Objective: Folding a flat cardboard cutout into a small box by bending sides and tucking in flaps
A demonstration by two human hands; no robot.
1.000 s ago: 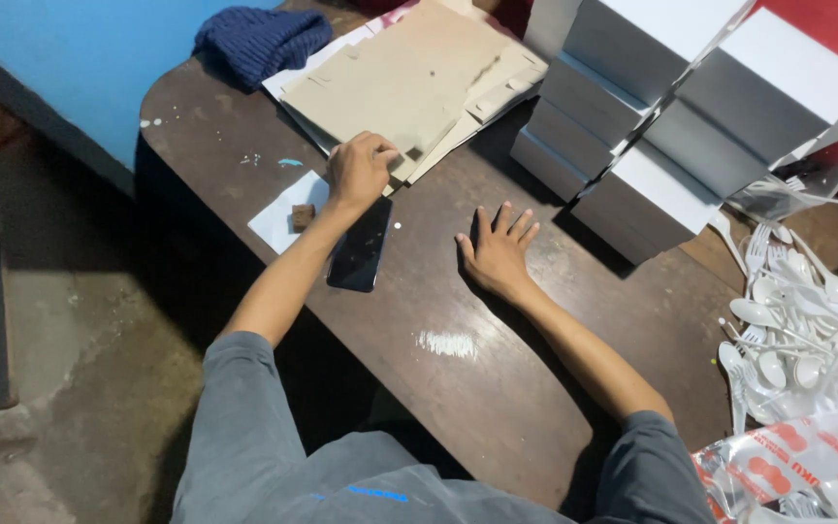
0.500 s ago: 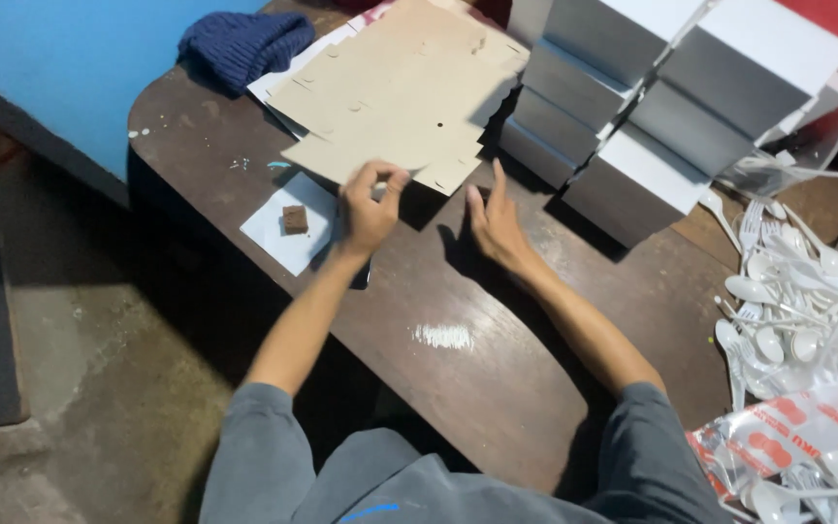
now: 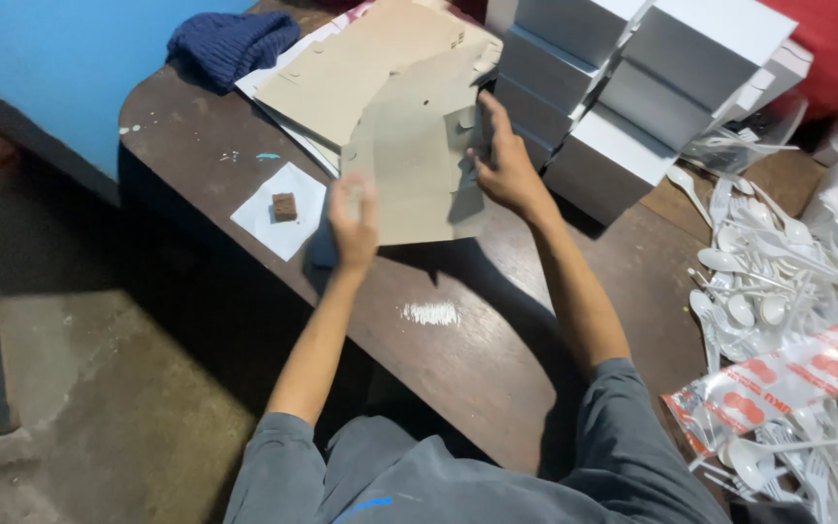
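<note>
The flat cardboard sheet [image 3: 419, 165] is lifted off the tabletop [image 3: 497, 359], near its far edge, and it stands tilted in front of the person. The right hand [image 3: 506, 165] holds the right edge of the sheet, with the fingers closed on the cardboard. The left hand [image 3: 353, 223] is at the lower left corner of the sheet; it is blurred, so I cannot tell if its fingers grip the sheet or only touch it. Just behind the sheet, a stack of flat cardboard sheets [image 3: 351, 68] lies at the far edge. To the right of the sheet stand the folded white boxes [image 3: 632, 87], piled together. Near the left edge lies a white paper square [image 3: 278, 209] with a small brown block [image 3: 285, 206] on it. White plastic spoons [image 3: 768, 291] lie in a heap at the right edge.
</note>
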